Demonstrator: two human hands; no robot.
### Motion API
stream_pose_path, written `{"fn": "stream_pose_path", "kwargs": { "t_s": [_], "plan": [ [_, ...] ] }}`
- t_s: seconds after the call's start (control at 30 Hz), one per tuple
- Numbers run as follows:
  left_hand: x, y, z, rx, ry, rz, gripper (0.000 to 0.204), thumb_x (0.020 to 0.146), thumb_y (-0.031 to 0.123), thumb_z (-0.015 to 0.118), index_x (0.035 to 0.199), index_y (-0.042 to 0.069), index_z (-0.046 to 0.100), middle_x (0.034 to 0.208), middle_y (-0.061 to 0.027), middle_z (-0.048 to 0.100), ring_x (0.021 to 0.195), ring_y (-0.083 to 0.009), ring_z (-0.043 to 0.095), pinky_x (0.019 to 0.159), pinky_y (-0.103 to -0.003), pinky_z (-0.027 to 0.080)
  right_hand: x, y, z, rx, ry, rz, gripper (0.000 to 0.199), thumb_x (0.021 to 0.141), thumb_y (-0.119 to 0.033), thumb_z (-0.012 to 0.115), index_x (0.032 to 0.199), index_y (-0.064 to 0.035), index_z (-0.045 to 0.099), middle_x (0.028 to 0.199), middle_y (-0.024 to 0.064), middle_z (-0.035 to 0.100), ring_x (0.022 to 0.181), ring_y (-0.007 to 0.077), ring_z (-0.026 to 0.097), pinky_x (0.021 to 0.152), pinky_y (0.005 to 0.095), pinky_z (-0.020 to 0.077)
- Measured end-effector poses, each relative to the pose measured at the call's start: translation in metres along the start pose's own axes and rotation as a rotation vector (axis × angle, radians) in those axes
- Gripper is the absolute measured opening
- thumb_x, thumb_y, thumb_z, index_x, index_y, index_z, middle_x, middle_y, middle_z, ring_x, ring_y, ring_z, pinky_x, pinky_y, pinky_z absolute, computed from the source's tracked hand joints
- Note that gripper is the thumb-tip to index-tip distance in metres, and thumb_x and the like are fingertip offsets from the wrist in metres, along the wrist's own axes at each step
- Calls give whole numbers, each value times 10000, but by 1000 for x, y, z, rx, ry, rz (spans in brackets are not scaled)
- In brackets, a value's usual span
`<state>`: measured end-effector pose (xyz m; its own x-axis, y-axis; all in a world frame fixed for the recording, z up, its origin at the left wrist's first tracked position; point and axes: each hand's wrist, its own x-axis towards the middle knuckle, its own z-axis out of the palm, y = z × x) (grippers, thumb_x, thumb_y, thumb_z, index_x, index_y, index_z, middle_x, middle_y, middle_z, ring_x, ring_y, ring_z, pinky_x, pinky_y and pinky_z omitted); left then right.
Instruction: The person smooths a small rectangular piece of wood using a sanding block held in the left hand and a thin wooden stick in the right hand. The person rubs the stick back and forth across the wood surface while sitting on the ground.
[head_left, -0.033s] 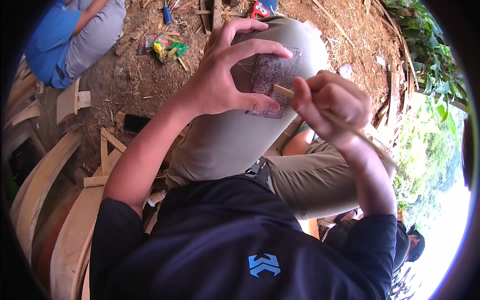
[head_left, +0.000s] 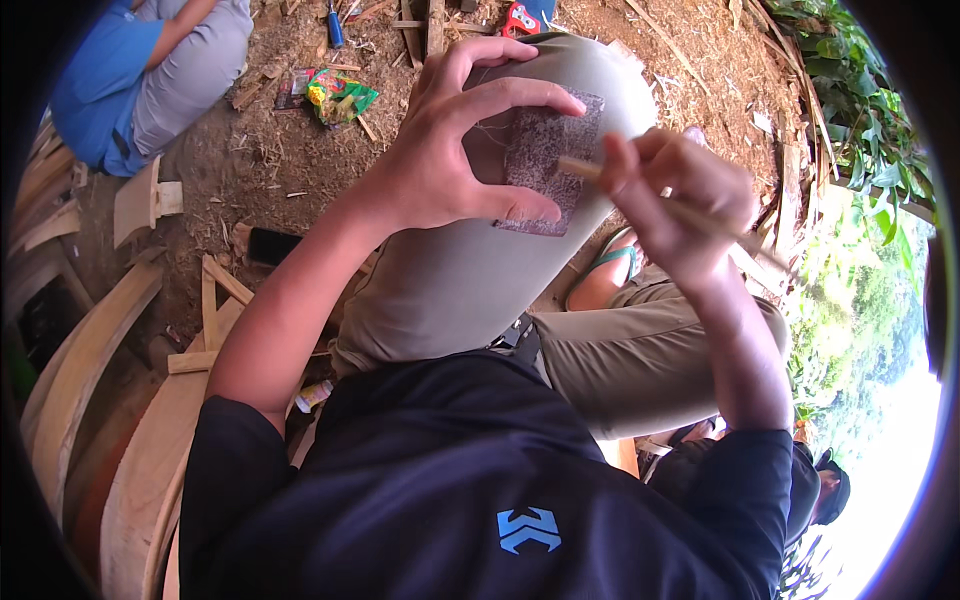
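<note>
Sanding seems in hand, the left hand [head_left: 440,165] spread across the abrasive sheet [head_left: 540,150] on the thigh [head_left: 430,290], the right hand [head_left: 695,195] pinching a stick [head_left: 580,168]; the next stroke calls for steadiness.

Floor [head_left: 285,175]: dirt, wood shavings; upper right: green foliage [head_left: 850,95]; lower right: bright daylight [head_left: 900,450]
</note>
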<state>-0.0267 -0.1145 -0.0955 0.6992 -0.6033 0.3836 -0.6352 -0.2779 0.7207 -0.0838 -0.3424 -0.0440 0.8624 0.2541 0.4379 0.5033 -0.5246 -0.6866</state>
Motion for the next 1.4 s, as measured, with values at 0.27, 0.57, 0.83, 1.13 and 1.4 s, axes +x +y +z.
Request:
{"fn": "stream_pose_path", "kwargs": {
  "t_s": [0.27, 0.57, 0.83, 1.13, 1.4],
  "plan": [
    [-1, 2, 0, -89, 36, -45, 699, 581, 452, 935, 1215, 278, 697, 1391, -89, 454, 1334, -325, 403, 1147, -466, 316, -3, 17, 7, 234, 174, 43, 302, 798, -85, 849, 678, -56, 573, 679, 85, 687, 586, 148, 685, 496, 272, 555],
    [-2, 1, -4, -61, 0, -28, 717, 602, 441, 926, 1235, 209, 681, 1408, -118, 421, 1354, -326, 383, 1145, -466, 331, -13, 14, 4, 193, -72, -96, 328, 800, -9, 831, 732, -62, 515, 752, 114, 673, 651, 164, 653, 528, 282, 495],
    [-2, 5, -3, -49, -3, -62, 722, 580, 454, 933, 1227, 252, 687, 1410, -104, 422, 1347, -326, 379, 1147, -469, 321, -1, 9, -19, 326, -303, 157, 224, 841, -17, 802, 760, -36, 595, 831, 119, 703, 737, 114, 667, 596, 269, 523],
    [-3, 4, -2, -63, 13, -66, 715, 576, 467, 931, 1219, 267, 691, 1408, -99, 434, 1338, -334, 388, 1150, -474, 314, -6, 17, -16, 274, -233, 5, 178, 828, -62, 811, 764, -29, 648, 793, 72, 693, 693, 153, 676, 589, 297, 536],
    [-2, 5, -4, -79, -5, -88, 717, 580, 458, 928, 1223, 249, 687, 1407, -110, 438, 1348, -336, 381, 1153, -475, 310, -5, 25, -23, 268, -263, -69, 170, 845, -50, 787, 793, -42, 626, 879, 131, 698, 757, 205, 702, 624, 312, 562]
  ]
}}
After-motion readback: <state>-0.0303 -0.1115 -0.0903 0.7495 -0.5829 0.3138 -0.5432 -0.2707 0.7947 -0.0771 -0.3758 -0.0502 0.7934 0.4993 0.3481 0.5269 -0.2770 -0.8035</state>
